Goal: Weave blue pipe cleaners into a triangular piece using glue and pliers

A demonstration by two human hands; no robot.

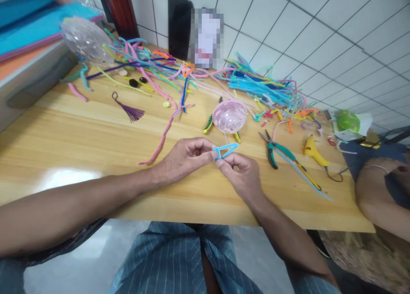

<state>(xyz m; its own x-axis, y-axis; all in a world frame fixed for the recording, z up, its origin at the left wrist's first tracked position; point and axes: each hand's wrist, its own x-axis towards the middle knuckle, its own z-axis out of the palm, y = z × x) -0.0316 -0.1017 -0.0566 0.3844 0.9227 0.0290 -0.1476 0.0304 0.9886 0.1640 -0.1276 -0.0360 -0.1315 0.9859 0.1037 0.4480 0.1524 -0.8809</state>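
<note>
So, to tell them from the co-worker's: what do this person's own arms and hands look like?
The left hand and right hand are bare: no gloves, rings or watch visible. The left forearm and right forearm are unsleeved; dark cloth, perhaps a sleeve, shows under the left elbow.

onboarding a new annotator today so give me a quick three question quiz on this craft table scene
1. True or false: the left hand and the right hand both pinch the light blue pipe cleaner.
2. What lies on the table just beyond the hands? A) pink clear ball B) mug C) stapler
3. Fill the blank: the pliers to the right of the hands have ___ handles.
Key: 1 true; 2 A; 3 green.
</note>
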